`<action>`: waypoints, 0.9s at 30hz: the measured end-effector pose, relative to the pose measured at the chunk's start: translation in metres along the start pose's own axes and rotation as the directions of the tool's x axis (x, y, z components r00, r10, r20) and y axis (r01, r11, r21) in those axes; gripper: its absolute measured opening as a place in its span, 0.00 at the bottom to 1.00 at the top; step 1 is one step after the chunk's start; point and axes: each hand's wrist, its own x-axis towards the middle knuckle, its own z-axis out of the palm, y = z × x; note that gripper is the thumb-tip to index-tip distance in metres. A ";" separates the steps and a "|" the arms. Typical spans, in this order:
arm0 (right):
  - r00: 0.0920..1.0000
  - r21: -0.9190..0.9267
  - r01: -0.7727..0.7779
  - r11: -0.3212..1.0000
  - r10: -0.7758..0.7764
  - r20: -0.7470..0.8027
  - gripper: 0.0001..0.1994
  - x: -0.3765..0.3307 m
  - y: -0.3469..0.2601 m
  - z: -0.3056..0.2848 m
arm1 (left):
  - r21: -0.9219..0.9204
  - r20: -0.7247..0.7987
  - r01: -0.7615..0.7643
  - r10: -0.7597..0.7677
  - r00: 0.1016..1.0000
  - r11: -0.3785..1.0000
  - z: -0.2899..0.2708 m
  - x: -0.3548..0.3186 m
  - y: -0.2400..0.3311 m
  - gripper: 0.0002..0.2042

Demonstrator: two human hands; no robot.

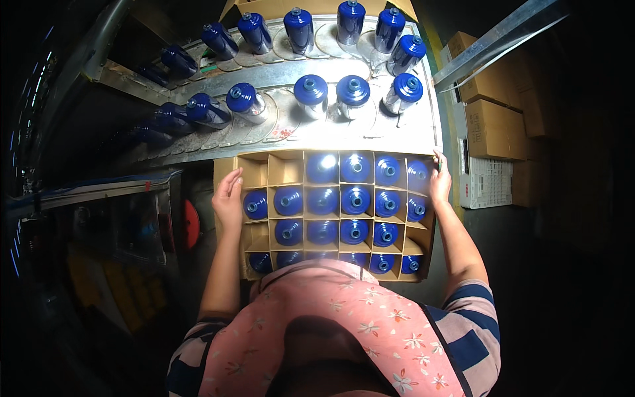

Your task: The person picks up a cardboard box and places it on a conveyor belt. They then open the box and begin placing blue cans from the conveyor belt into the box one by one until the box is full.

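Note:
A cardboard box with a grid of cardboard dividers sits before me, its near edge against my pink floral apron. Most of its cells hold a round-shouldered blue glass bottle, neck up. Two cells in the far left corner, and one at each end of a nearer row, hold none. My left hand is at the box's left side, its fingers bent against the edge. On the opposite side, my right hand grips the far right edge, fingertips at the corner. Both palms are partly hidden.
Beyond the box runs a metal conveyor of overlapping plates, carrying two lines of upright blue bottles. Brown cartons are stacked at right beside a white crate. A slanted metal post rises at far right.

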 end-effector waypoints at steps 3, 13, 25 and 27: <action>0.996 0.003 0.056 0.998 -0.055 -0.068 0.27 -0.009 0.003 -0.010 | -0.093 0.130 -0.171 0.182 0.975 0.981 0.020 0.018 0.005 0.13; 0.998 -0.102 0.035 0.994 -0.040 -0.052 0.28 -0.025 -0.012 0.007 | 0.232 0.452 -0.635 0.497 0.741 0.736 0.212 0.101 0.059 0.25; 0.998 -0.009 0.060 0.998 -0.060 -0.036 0.30 -0.003 0.005 -0.002 | 0.111 0.488 -0.490 0.383 0.785 0.864 0.262 0.105 0.077 0.16; 0.993 0.003 0.104 0.995 -0.104 -0.055 0.30 -0.005 0.005 -0.002 | 0.104 0.463 -0.568 0.466 0.754 0.816 0.262 0.100 0.084 0.17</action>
